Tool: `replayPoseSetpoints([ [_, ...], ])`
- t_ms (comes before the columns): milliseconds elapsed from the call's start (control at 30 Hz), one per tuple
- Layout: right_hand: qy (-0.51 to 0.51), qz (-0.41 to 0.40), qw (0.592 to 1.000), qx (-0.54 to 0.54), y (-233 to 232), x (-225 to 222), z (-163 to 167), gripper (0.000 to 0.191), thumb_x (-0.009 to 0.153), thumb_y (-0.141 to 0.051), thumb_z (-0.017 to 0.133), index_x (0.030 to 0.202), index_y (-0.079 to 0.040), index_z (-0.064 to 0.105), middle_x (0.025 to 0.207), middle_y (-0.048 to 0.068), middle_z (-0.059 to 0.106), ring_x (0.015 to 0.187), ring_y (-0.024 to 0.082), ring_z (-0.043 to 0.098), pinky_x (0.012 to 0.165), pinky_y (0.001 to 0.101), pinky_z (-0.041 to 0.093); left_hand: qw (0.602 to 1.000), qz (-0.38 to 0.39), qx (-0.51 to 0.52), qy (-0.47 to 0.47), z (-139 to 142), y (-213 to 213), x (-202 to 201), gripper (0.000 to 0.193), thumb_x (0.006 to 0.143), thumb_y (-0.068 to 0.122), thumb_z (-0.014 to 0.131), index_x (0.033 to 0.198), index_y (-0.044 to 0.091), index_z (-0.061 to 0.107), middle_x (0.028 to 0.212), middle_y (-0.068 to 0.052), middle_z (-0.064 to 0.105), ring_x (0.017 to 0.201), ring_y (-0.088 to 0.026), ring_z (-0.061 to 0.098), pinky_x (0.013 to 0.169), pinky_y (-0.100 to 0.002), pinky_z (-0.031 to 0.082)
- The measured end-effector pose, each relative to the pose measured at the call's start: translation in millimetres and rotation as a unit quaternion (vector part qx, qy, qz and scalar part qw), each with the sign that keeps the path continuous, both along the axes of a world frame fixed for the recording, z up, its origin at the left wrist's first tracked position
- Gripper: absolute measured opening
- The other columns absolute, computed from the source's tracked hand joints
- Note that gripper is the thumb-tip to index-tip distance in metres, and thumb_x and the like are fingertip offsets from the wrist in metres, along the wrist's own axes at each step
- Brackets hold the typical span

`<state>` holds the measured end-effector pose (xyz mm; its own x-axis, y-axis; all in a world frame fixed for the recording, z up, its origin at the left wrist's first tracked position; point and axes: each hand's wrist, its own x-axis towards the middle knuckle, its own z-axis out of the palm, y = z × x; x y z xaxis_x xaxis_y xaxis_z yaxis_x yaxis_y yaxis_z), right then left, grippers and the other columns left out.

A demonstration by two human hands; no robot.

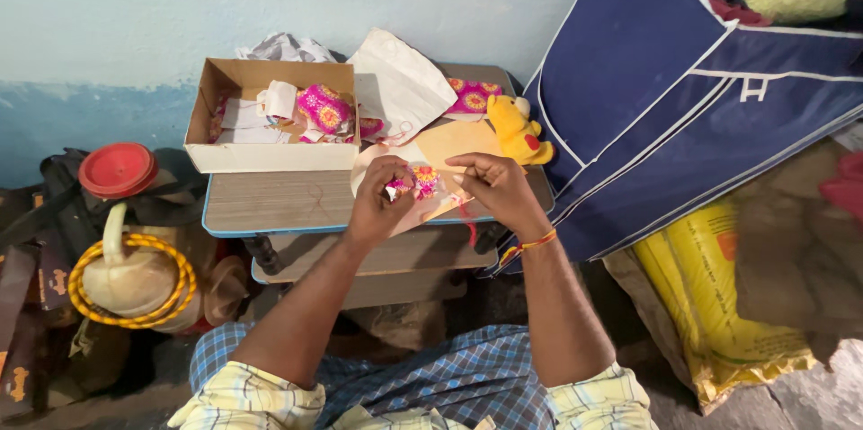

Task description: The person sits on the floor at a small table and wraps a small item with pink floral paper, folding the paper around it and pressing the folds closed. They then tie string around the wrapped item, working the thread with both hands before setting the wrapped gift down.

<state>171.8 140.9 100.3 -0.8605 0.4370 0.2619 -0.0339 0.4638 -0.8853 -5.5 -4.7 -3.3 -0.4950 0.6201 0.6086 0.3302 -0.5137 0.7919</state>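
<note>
Head view: the left hand [378, 201] and right hand [493, 186] each close their grip on one small pink-and-yellow ornament [415, 182], held just above the tabletop [270, 201] edge. Similar round, fabric-like pieces already lie in the open cardboard box [270, 156]. A soft yellow plush toy [520, 130] sits nearby, with crumpled paper [400, 79].
</note>
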Motion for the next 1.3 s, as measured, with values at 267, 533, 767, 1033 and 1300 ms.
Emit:
replayPoseSetpoints([
  [267,-0.039,0.097,0.994,-0.037,-4,-27,-11,0.026,0.099,-0.001,0.060,0.123,-0.001,0.068,0.088,-0.001,0.070,0.082,0.006,0.065,0.074,0.0225,0.053,1.000,-0.007,-0.022,0.002,7,-2,0,0.024,0.086,-0.005,0.070,0.107,0.006,0.063,0.122,-0.005,0.053,0.100,-0.010,0.056,0.072,-0.021,0.046],
  [533,-0.054,0.054,0.996,0.048,-6,-47,-26,0.023,0.098,-0.001,0.054,0.120,-0.004,0.061,0.082,0.003,0.064,0.077,0.008,0.062,0.072,0.0256,0.052,0.999,-0.004,-0.048,0.010,7,-4,-2,0.021,0.089,0.000,0.070,0.107,0.008,0.062,0.124,-0.003,0.052,0.094,-0.007,0.054,0.067,-0.020,0.043],
  [767,-0.023,0.051,0.997,0.048,-10,-49,-32,0.026,0.093,0.001,0.060,0.119,-0.002,0.056,0.075,0.003,0.061,0.074,0.007,0.068,0.068,0.0244,0.053,0.997,0.006,-0.076,0.031,12,-8,-1,0.022,0.089,0.003,0.073,0.108,0.009,0.063,0.123,-0.003,0.054,0.091,-0.005,0.055,0.065,-0.020,0.044],
  [1033,-0.015,-0.003,0.999,0.051,-17,-47,-37,0.020,0.095,0.000,0.061,0.114,-0.001,0.055,0.079,0.004,0.070,0.074,0.007,0.069,0.065,0.0249,0.053,0.994,0.025,-0.097,0.049,24,-15,5,0.029,0.082,0.004,0.075,0.109,0.009,0.065,0.127,-0.004,0.053,0.085,-0.006,0.057,0.060,-0.022,0.047],
  [1300,-0.017,-0.014,0.997,0.071,-19,-48,-37,0.021,0.094,0.000,0.063,0.113,-0.002,0.053,0.074,0.007,0.070,0.069,0.011,0.069,0.062,0.0271,0.052,0.991,0.055,-0.099,0.069,23,-10,4,0.034,0.078,0.006,0.084,0.107,0.010,0.065,0.125,-0.005,0.056,0.089,-0.008,0.059,0.061,-0.022,0.048],
])
